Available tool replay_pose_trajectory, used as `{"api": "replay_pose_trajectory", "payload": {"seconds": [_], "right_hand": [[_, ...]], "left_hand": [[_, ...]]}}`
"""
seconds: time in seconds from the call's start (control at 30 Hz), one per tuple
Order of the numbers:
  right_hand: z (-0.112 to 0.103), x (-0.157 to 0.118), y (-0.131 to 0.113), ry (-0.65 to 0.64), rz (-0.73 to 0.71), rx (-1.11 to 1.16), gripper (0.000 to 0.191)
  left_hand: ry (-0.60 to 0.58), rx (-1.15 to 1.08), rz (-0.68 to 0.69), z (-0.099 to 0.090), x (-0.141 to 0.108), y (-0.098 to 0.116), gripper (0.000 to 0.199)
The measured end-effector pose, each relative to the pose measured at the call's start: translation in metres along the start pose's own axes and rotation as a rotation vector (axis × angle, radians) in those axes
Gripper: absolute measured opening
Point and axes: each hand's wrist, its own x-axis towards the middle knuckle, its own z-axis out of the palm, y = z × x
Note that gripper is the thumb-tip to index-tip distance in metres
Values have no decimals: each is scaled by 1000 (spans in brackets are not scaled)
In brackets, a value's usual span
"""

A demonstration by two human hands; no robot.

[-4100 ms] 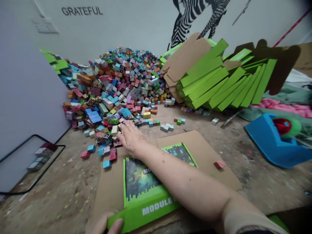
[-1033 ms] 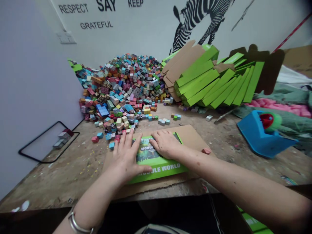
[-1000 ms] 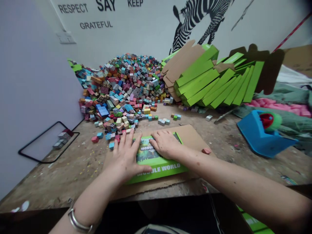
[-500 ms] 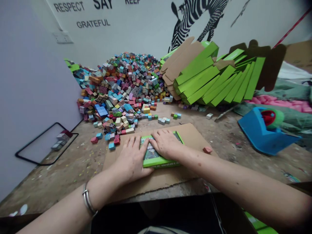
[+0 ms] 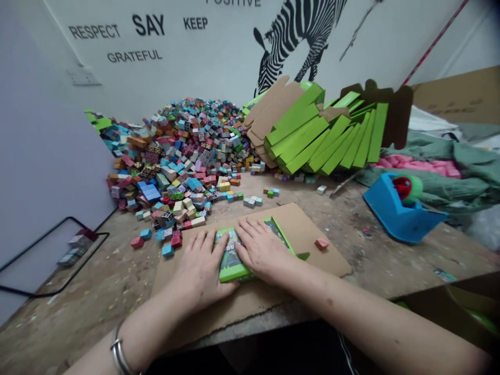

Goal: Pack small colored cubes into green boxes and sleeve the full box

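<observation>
A flat green box [image 5: 233, 272] with a dark printed face lies on a brown cardboard sheet [image 5: 300, 224]. My left hand [image 5: 201, 265] rests at the box's left edge, fingers spread, the thumb along its near side. Flat on top of the box is my right hand [image 5: 260, 247], its fingers stretched out and covering part of the print. At the box's right end a small green flap [image 5: 303, 255] sticks out.
Behind the sheet rises a big heap of small colored blocks [image 5: 195, 140]. Green boxes [image 5: 324, 138] lean at the back. A blue tape dispenser [image 5: 402, 213] stands right, a black wire frame [image 5: 70, 220] left. One pinkish block [image 5: 322, 244] sits on the sheet.
The view has tilted up and shifted right. A green flap now shows at the box's right end. Both hands remain on the box.
</observation>
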Motion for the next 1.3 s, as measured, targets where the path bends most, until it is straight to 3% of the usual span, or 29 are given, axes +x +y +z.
{"api": "replay_pose_trajectory", "payload": {"seconds": [0.27,0.43,0.53,0.63,0.7,0.77,0.83,1.03,1.17,1.3], "right_hand": [[-12,-56,36,-108,60,-141,63],[-14,-60,34,-135,34,-117,69],[-13,-59,34,-138,46,-75,67],[-12,-59,34,-123,53,-46,68],[-11,-60,35,-110,63,-16,67],[-11,-62,37,-99,90,39,68],[-11,-67,39,-76,164,108,69],[-9,-74,41,-54,434,378,64],[-34,-61,41,-85,526,415,62],[-76,-50,44,-135,514,432,63]], "left_hand": [[15,-30,-37,0,-3,0,86],[49,-69,-40,4,-8,-4,90],[127,-147,-104,11,-27,-9,83],[306,-356,-348,24,-55,-15,87],[304,-645,-559,31,-69,-19,90],[223,-899,-592,35,-76,-20,85],[163,-1017,-540,34,-75,-20,79],[188,-1168,-600,35,-65,-14,72],[235,-1052,-661,19,-62,-14,66],[217,-878,-684,-34,-56,-20,61]]}}
